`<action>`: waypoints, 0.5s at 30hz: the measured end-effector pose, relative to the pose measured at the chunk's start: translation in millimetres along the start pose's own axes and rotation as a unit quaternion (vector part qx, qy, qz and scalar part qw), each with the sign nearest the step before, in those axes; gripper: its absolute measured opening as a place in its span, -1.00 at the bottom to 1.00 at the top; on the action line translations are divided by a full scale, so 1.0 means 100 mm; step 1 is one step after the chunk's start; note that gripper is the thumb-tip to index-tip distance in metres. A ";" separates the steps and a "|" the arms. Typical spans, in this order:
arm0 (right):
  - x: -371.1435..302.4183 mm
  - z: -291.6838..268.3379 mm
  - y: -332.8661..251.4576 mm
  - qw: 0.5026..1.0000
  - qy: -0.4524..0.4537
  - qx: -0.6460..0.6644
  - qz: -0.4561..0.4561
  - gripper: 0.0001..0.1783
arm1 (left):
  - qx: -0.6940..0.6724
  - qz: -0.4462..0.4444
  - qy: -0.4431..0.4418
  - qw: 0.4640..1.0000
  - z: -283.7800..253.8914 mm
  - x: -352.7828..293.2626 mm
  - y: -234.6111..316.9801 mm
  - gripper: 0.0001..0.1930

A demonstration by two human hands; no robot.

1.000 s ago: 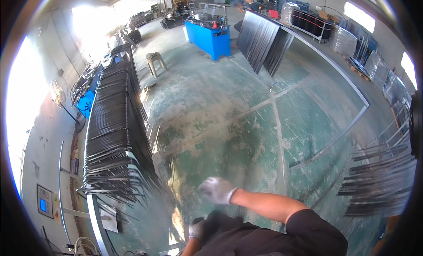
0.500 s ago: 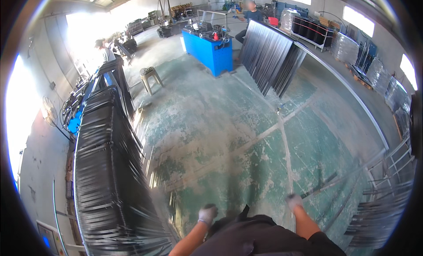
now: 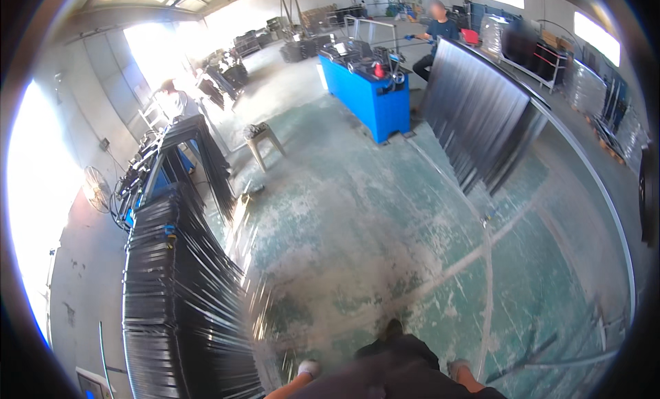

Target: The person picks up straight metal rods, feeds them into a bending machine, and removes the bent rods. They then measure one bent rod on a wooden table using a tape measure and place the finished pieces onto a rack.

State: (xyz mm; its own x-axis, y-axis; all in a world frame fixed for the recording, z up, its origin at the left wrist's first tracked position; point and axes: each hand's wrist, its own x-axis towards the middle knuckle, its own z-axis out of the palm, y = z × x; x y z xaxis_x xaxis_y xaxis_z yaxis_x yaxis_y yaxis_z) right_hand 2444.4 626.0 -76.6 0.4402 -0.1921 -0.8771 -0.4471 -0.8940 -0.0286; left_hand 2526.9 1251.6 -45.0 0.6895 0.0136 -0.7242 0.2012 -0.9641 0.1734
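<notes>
My left hand [image 3: 309, 369], in a pale glove, hangs low beside my body. It is nearest to the long stack of black strips [image 3: 152, 282] on the left and stands apart from it. My right hand [image 3: 459, 369], gloved too, hangs on the other side above the green floor. Nothing shows in either hand. Both are small and smeared, so how their fingers lie cannot be made out.
A blue workbench [image 3: 371, 100] with tools stands ahead, a stool [image 3: 265, 145] left of it. Dark strips [image 3: 474, 117] hang from a long rail [image 3: 605, 172] at right. One person [image 3: 440, 31] sits behind the bench; another [image 3: 180, 103] is at far left. A fan [image 3: 96, 189] stands by the wall.
The bench, stool and hanging strips have shifted right and down in the picture and look larger. Both my hands sit lower in it. The person behind the bench shows more fully.
</notes>
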 end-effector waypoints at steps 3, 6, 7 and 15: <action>0.83 -1.71 -0.94 0.972 0.217 0.046 -0.072 -0.59 | -0.129 0.094 0.034 0.987 -1.03 0.00 0.62 -0.66; 0.67 -3.60 -2.39 0.917 0.311 0.226 -0.102 -0.56 | -0.291 -0.006 0.106 0.951 -1.58 0.54 0.73 -0.65; 1.02 -4.03 -2.62 0.904 0.333 0.227 -0.140 -0.58 | -0.443 -0.054 0.158 0.881 -1.77 0.80 0.83 -0.61; 0.95 -6.17 -5.10 0.860 0.269 0.224 -0.371 -0.63 | -0.082 0.102 0.055 0.990 -3.23 2.44 0.39 -0.62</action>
State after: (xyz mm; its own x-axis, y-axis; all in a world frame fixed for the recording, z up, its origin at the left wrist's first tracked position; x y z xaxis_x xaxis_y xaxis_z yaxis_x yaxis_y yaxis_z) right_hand 3195.1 813.3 150.3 0.9765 0.0979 -0.1919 -0.0888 -0.6289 -0.7724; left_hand 2927.8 1302.5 0.2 0.7974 -0.1388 -0.5873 0.1544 -0.8939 0.4209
